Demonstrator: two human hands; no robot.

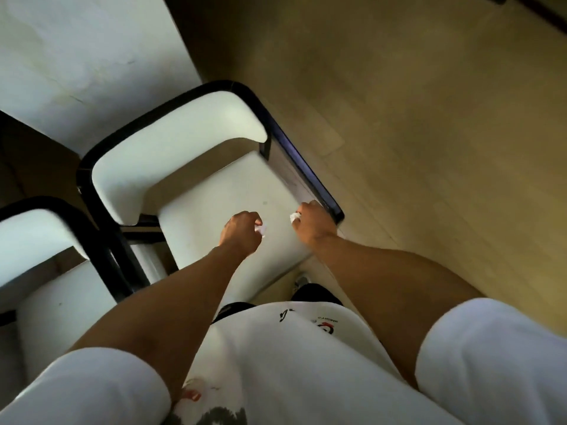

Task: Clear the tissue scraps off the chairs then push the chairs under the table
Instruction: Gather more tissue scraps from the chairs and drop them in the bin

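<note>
A white-cushioned chair [214, 191] with a black frame stands below me, its backrest toward the white table [76, 56] at the upper left. Over the front of its seat, my left hand [241, 233] is curled round a white tissue scrap [260, 230]. My right hand [311, 220] hovers at the seat's right edge, by the black frame rail, and pinches another tissue scrap [295, 216]. A second chair [46, 240] of the same kind stands at the left, partly cut off by the frame edge.
Beige floor [429, 118] spreads to the right of the chair. My white shirt and dark shorts fill the bottom, with a shoe [301, 280] just in front of the seat. A dark gap separates the two chairs.
</note>
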